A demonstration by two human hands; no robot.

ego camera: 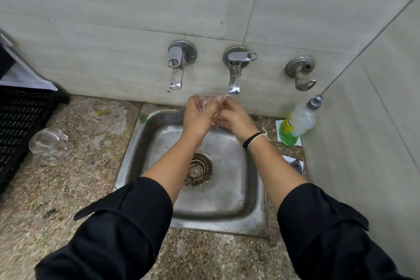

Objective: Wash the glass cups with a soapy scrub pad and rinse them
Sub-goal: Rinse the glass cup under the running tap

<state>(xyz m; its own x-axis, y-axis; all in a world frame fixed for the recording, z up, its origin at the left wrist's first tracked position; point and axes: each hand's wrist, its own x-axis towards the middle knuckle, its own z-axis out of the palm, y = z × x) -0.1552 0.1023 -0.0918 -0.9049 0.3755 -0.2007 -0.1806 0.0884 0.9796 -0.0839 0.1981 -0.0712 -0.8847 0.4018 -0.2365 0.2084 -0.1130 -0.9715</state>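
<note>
A clear glass cup point(204, 102) is held over the back of the steel sink point(159, 143), just below the middle tap point(234, 75), where water runs onto it. My left hand point(197, 116) grips the cup from the left side. My right hand point(234, 118) is against the cup from the right, fingers curled at its rim or inside; the exact hold is hidden. A second clear glass cup point(48, 142) lies on its side on the stone counter at the left. No scrub pad is visible.
A dish soap bottle point(296, 123) stands on the counter at the right by the wall. A black crate point(20, 120) fills the left edge. Another tap point(178, 66) and a wall valve point(300, 70) flank the running tap. The drain point(199, 169) sits mid-sink.
</note>
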